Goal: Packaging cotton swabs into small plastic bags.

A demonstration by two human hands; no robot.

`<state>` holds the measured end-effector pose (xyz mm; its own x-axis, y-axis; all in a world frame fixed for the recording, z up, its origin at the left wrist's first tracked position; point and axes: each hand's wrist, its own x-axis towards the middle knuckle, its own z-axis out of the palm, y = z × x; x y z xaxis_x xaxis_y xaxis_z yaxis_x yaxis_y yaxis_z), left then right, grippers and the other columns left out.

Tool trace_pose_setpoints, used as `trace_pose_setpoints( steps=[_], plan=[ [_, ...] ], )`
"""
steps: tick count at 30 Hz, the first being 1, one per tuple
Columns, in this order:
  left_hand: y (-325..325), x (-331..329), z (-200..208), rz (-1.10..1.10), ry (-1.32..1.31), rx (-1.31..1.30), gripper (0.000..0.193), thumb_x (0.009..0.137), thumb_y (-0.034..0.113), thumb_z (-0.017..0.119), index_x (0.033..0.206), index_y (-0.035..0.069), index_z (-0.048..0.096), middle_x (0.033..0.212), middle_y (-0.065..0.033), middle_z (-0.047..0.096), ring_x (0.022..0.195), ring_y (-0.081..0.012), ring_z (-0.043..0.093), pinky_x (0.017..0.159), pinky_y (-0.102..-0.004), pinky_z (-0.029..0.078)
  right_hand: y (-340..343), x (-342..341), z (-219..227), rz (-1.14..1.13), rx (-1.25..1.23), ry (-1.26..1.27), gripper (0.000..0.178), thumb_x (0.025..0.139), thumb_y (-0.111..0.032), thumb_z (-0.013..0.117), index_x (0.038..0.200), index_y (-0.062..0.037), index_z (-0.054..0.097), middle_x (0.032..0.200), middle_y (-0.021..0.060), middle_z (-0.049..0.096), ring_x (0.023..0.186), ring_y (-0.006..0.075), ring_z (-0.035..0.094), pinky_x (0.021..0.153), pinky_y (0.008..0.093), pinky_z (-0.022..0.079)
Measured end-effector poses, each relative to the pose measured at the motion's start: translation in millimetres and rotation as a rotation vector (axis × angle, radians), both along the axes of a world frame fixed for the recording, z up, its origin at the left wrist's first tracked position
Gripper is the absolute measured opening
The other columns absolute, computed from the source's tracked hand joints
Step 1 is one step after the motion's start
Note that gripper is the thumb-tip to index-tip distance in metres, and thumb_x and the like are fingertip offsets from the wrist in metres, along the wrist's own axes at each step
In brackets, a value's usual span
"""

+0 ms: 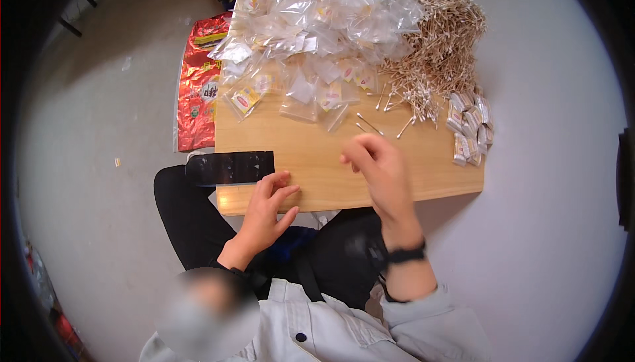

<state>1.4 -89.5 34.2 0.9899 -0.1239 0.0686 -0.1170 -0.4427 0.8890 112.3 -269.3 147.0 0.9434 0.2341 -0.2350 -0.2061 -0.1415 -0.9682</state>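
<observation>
My left hand (268, 208) rests at the near edge of the wooden table (304, 157), its fingers apart with nothing seen in them. It is just right of a black strip (231, 167) that juts past the table's left edge. My right hand (382, 175) is raised over the table's near middle, slightly blurred, fingers curled in; whatever they may hold is hidden. Beyond it lie a few loose cotton swabs (368, 124), in front of a big heap of cotton swabs (446, 28). Small clear plastic bags (317, 91) with yellow-and-white labels lie farther left.
A large pile of clear bags (324, 11) covers the table's far side. Small bundled packs of swabs (471, 127) are stacked at the right edge. A red shiny sack (198, 91) hangs beside the left edge. My knees are under the near edge.
</observation>
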Motion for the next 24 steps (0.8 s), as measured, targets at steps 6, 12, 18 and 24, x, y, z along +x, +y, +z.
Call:
trace_pose_setpoints(
  steps=[6, 12, 18, 24],
  plan=[
    [4, -2, -2, 0.010, -0.005, 0.022, 0.039, 0.078, 0.004, 0.071, 0.115, 0.003, 0.061, 0.131, -0.0162, 0.045, 0.116, -0.0326, 0.050, 0.098, -0.0392, 0.046, 24, 45, -132, -0.372, -0.887, -0.572, 0.042, 0.086, -0.023, 0.070, 0.117, -0.0012, 0.052, 0.105, 0.0131, 0.058, 0.080, 0.0261, 0.066, 0.076, 0.0392, 0.052],
    [2, -1, -2, 0.016, -0.017, 0.035, 0.038, 0.078, 0.004, 0.071, 0.115, 0.003, 0.061, 0.131, -0.0161, 0.046, 0.117, -0.0317, 0.051, 0.098, -0.0389, 0.046, 21, 54, -143, -0.468, -0.492, -0.268, 0.041, 0.085, -0.015, 0.069, 0.119, 0.0009, 0.053, 0.085, 0.0089, 0.064, 0.072, 0.0215, 0.063, 0.066, 0.0336, 0.049],
    [3, 2, 4, 0.108, 0.116, -0.153, 0.038, 0.084, 0.011, 0.071, 0.119, 0.002, 0.058, 0.123, -0.0143, 0.052, 0.110, -0.0282, 0.055, 0.094, -0.0345, 0.047, -15, 10, -92, -0.409, 0.085, 0.111, 0.017, 0.088, -0.005, 0.067, 0.102, 0.0036, 0.066, 0.083, -0.0028, 0.061, 0.071, 0.0033, 0.051, 0.063, 0.0188, 0.041],
    [-15, 14, 16, 0.344, 0.591, -0.888, 0.034, 0.092, 0.026, 0.069, 0.115, 0.003, 0.057, 0.113, -0.0062, 0.062, 0.100, -0.0113, 0.058, 0.086, -0.0258, 0.045, -13, -53, -73, -0.158, 0.135, 0.165, 0.015, 0.089, -0.013, 0.069, 0.101, -0.0034, 0.067, 0.079, -0.0054, 0.058, 0.065, 0.0022, 0.046, 0.058, 0.0174, 0.036]
  ],
)
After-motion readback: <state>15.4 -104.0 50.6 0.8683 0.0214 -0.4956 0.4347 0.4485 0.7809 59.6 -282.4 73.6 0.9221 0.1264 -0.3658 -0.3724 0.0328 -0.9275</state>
